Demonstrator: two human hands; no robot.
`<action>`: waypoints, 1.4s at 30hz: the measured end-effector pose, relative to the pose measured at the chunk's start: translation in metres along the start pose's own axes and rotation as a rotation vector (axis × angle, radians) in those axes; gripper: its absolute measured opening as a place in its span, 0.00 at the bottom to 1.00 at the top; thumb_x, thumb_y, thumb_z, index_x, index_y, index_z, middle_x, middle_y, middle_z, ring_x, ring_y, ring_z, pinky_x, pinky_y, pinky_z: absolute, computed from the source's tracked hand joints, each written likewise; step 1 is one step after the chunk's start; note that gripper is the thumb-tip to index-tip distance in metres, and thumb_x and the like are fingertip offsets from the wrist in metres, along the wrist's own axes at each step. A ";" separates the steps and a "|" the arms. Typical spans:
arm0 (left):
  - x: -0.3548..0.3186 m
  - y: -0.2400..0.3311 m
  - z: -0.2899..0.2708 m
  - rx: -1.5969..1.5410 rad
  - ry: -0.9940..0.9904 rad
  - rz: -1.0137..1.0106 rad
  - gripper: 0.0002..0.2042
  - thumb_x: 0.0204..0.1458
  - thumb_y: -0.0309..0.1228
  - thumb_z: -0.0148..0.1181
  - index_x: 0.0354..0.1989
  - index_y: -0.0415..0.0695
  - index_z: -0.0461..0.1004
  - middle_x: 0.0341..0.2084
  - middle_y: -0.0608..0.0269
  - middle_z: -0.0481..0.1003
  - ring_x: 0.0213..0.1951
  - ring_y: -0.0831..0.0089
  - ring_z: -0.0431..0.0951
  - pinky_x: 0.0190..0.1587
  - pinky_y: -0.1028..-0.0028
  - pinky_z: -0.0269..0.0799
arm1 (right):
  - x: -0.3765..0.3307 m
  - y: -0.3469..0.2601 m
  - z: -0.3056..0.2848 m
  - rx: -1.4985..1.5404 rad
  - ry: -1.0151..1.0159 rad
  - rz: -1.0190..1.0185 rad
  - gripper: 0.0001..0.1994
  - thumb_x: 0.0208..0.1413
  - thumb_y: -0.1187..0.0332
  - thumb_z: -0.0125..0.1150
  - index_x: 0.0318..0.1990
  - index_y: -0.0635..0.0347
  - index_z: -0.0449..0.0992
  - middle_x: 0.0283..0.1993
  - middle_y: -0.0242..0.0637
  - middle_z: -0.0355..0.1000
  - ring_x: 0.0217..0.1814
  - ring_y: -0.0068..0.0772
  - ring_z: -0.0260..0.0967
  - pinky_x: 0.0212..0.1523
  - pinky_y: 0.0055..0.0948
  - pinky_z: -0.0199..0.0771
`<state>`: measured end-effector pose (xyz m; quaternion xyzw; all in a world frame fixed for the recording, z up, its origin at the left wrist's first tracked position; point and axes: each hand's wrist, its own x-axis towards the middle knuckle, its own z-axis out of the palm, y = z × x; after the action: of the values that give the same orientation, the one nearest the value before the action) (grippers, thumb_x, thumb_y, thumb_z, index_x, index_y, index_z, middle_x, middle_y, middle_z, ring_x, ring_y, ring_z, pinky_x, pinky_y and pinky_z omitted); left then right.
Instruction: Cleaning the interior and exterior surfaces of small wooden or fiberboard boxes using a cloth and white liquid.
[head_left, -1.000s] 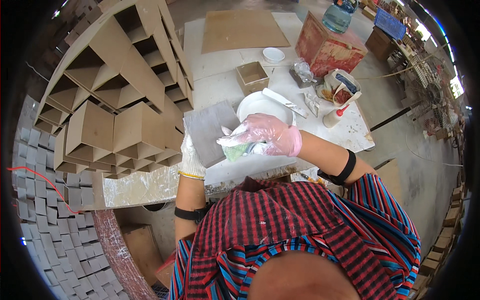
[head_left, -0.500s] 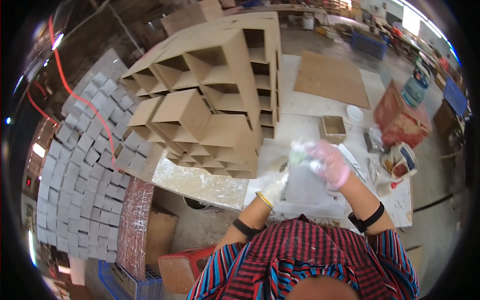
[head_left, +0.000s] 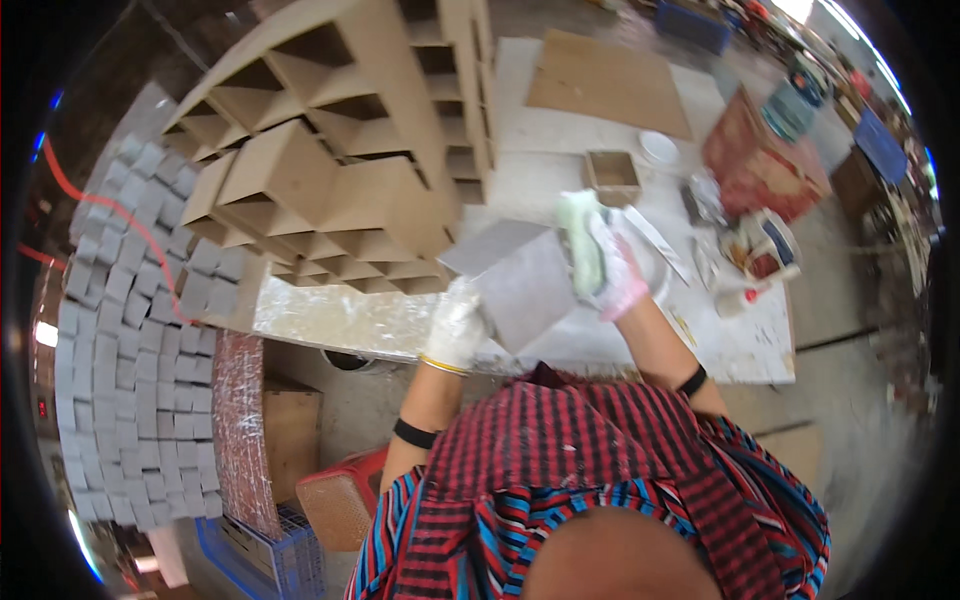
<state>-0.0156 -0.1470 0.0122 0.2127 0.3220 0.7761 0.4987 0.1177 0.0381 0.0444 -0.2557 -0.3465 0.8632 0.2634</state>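
A grey box [head_left: 528, 290] is tilted above the near part of the white worktable, two of its smooth sides showing. My left hand [head_left: 457, 325], in a white glove, is closed on the box's left side, and its fingertips are partly hidden behind it. My right hand [head_left: 620, 270], in a pink and white glove, grips a pale green sponge [head_left: 580, 240] just right of the box. Whether the sponge touches the box I cannot tell. A white round dish [head_left: 655, 268] lies partly hidden behind my right hand.
Brown open-fronted boxes [head_left: 390, 190] stand stacked at the left of the worktable [head_left: 755, 350]. Grey boxes [head_left: 140, 350] pile up farther left. A small brown box [head_left: 612, 178], a white lid [head_left: 658, 148], a cluttered white bucket [head_left: 765, 245] and a red carton [head_left: 755, 160] sit to the right.
The grey box has turned and now shows two sides, with my left hand at its left. My right hand and the sponge have come off its top to its right side. The view has shifted.
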 end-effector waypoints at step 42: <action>-0.014 -0.003 -0.024 -0.155 0.327 -0.218 0.21 0.57 0.45 0.46 0.54 0.46 0.63 0.45 0.57 0.70 0.42 0.62 0.75 0.42 0.64 0.76 | 0.040 -0.001 0.104 -1.128 -0.908 -1.200 0.26 0.46 0.69 0.59 0.57 0.42 0.65 0.41 0.34 0.72 0.40 0.39 0.68 0.43 0.35 0.69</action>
<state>-0.0236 -0.1663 -0.0065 0.0088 0.3589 0.7642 0.5358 0.0237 0.0161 0.1006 0.2367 -0.8570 0.3052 0.3411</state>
